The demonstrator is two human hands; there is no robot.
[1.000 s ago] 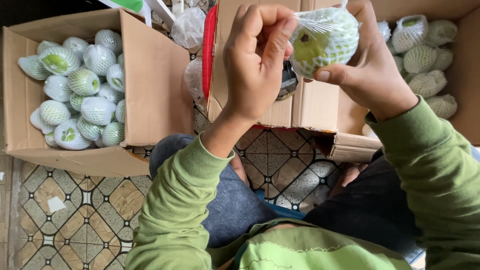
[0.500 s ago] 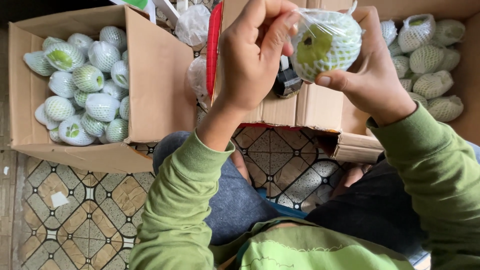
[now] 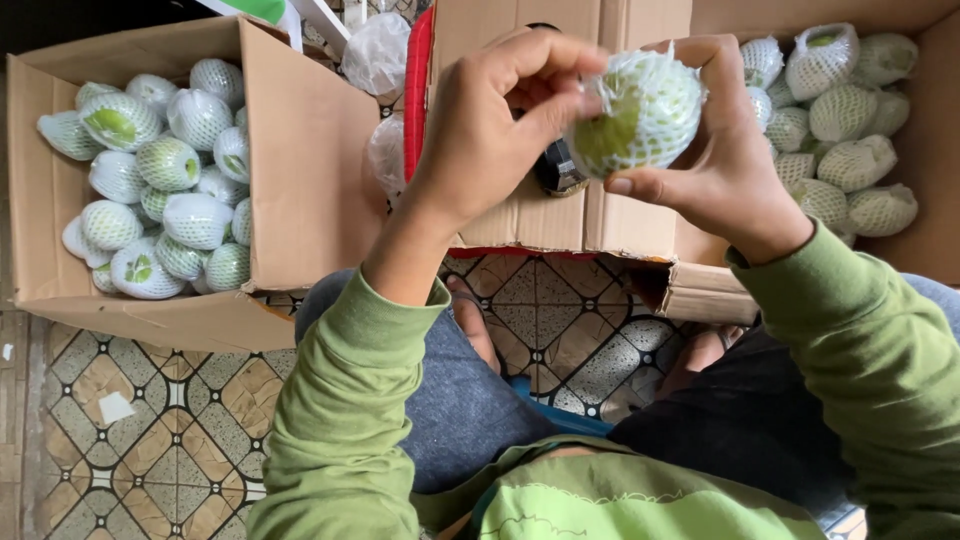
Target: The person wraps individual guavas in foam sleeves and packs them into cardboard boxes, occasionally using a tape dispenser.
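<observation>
A green fruit wrapped in a white foam net [image 3: 640, 115] is held up in front of me. My right hand [image 3: 725, 165] cups it from the right and below. My left hand [image 3: 490, 135] pinches the net at the fruit's left side with thumb and forefinger. Both arms wear green sleeves. An open cardboard box [image 3: 290, 150] on the left holds several net-wrapped fruits [image 3: 160, 180]. Another open box [image 3: 930, 140] on the right holds several more wrapped fruits [image 3: 840, 110].
Folded cardboard flaps [image 3: 560, 215] stand in the middle, behind my hands, with a red edge [image 3: 415, 95] and clear plastic bags [image 3: 375, 55] beside them. A small dark object [image 3: 557, 170] rests on the flaps. Patterned floor tiles [image 3: 140, 440] and my knees lie below.
The view has shifted slightly. The fruit has turned in my hands, and my left fingers have moved down from above the fruit to its left side, pinching the net.
</observation>
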